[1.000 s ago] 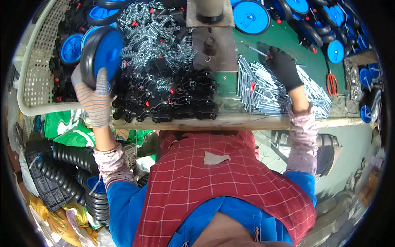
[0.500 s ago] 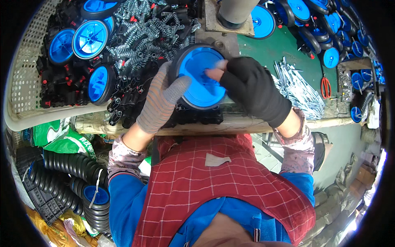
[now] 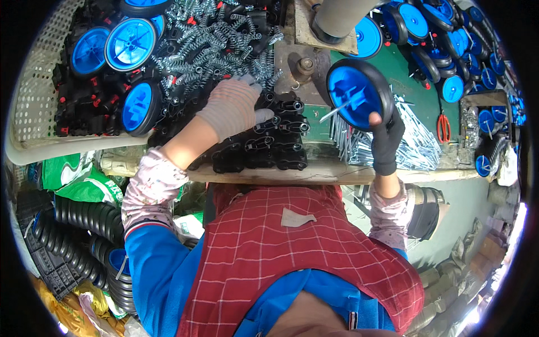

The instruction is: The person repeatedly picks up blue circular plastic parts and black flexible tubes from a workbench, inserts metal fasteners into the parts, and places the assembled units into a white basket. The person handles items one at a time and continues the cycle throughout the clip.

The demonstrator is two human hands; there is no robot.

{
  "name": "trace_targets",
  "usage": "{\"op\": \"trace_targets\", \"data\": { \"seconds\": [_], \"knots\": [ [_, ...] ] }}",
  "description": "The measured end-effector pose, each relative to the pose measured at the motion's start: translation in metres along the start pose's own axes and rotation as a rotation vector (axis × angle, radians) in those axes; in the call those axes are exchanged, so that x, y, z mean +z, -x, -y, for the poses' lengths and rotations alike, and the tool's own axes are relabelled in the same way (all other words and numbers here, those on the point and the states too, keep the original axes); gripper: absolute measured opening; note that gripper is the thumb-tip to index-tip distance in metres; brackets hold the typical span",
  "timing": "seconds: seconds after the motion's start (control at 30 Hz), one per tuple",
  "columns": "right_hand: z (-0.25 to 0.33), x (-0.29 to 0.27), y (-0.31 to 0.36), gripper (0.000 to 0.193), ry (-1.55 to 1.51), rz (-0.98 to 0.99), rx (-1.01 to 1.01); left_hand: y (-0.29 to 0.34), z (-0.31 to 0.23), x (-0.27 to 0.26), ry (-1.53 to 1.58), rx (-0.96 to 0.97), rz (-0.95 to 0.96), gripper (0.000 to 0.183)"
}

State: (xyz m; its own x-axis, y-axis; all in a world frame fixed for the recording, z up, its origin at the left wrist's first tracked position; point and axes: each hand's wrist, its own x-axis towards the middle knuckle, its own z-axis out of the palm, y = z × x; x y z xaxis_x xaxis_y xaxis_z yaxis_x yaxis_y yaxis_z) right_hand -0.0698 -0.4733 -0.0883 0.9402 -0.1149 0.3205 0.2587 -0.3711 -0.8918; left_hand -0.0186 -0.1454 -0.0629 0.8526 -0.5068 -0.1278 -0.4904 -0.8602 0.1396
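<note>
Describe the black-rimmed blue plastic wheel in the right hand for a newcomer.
On the green bench surface, find the heap of thin silver metal rods. Over its left part, the black-gloved right hand grips a round black-rimmed blue plastic wheel. Unlike the other blue wheels, it is hand-held, its silver rod pointing lower left.

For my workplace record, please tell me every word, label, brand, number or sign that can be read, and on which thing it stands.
None can be read clearly.
Green bag: white printing, creased and too small to read.
Blue wheel in the right hand: no lettering visible.
Pale patch on the red checked apron: no lettering visible.
</note>
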Motion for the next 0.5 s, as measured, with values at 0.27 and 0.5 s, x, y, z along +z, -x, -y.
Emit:
{"op": "trace_targets", "data": {
  "seconds": [0.27, 0.5],
  "knots": [
    [-0.028, 0.069, -0.006, 0.039, -1.081, -0.317, 0.350, -0.010, -0.074, 0.012, 0.337, 0.043, -0.353, 0.042],
    [-0.044, 0.082, -0.036, 0.023, -0.273, -0.486, -0.096, -0.028, -0.098, 0.012, 0.903, 0.204, -0.024, 0.070]
  ]
}}
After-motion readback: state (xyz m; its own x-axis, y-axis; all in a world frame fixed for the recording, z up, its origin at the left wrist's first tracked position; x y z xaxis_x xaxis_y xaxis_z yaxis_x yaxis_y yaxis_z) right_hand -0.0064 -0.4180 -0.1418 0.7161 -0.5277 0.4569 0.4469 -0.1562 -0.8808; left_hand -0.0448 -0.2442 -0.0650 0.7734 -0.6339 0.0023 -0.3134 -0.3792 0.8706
